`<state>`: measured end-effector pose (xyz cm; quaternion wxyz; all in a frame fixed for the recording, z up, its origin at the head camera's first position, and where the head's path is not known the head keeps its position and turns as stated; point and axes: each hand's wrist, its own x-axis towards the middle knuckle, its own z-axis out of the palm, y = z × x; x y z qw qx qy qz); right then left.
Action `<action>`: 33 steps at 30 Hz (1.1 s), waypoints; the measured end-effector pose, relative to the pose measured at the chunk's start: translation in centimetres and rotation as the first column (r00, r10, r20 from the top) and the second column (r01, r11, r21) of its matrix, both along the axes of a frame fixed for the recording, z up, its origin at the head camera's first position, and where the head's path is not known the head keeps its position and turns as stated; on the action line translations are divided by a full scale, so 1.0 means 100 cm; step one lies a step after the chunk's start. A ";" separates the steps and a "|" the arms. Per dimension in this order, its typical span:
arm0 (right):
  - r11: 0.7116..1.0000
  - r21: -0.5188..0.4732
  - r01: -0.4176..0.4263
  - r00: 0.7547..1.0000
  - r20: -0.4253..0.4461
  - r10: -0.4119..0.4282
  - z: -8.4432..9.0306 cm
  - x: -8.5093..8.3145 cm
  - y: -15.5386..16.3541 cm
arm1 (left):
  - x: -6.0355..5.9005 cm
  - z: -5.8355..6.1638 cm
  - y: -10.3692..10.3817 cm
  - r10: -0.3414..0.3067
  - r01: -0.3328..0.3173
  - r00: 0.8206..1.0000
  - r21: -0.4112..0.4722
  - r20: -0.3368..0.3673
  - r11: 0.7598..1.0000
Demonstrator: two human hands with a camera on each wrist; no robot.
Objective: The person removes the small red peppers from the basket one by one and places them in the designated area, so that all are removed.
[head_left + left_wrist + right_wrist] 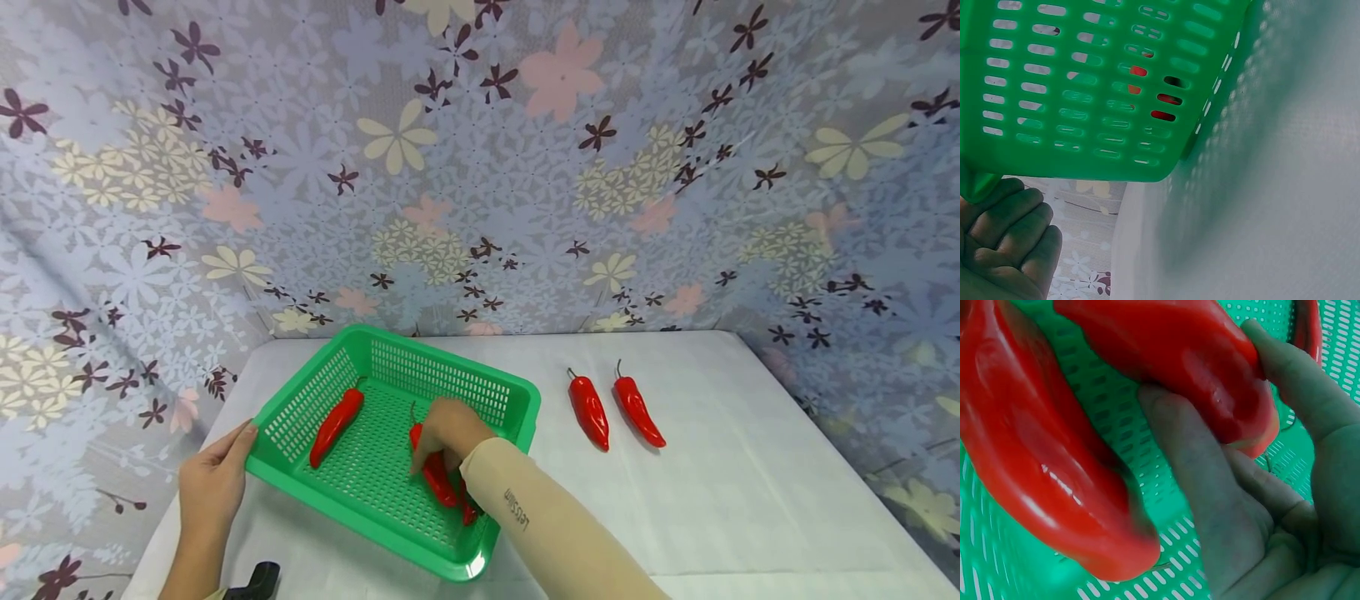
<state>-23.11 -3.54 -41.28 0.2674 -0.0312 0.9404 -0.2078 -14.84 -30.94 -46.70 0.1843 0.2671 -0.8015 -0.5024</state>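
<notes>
My left hand [213, 479] grips the corner rim of a green plastic basket [337, 508], thumb on top. In the left wrist view its fingers [1016, 225] curl below the basket edge. My right hand [452, 427] reaches inside and pinches a red chili pepper [438, 479] between thumb and fingers, near the basket's right side. Beside that one lies another red pepper [1054, 469], mostly hidden by my wrist in the head view. A third pepper [335, 427] rests along the basket's left side.
Two red peppers, a left one [589, 412] and a right one [637, 410], lie on the white table [720, 483] right of the basket. Floral cloth [480, 183] hangs behind the table. A black object [262, 577] shows near my left wrist.
</notes>
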 end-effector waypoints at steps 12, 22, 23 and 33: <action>0.998 -0.053 0.029 0.999 0.043 -0.026 0.022 -0.011 0.007 | 0.000 -0.001 0.001 0.003 -0.003 1.000 -0.007 -0.010 1.000; 0.996 -0.074 0.040 0.997 0.064 -0.035 0.051 -0.029 0.026 | -0.001 -0.002 0.002 0.013 -0.014 1.000 -0.018 -0.003 1.000; 0.996 -0.079 0.044 0.997 0.069 -0.039 0.052 -0.029 0.027 | -0.001 -0.002 0.002 0.014 -0.014 1.000 -0.020 -0.003 1.000; 0.993 -0.104 0.053 0.998 0.036 -0.050 0.070 -0.042 0.049 | 0.001 0.000 0.004 0.032 -0.032 0.999 0.001 0.009 0.999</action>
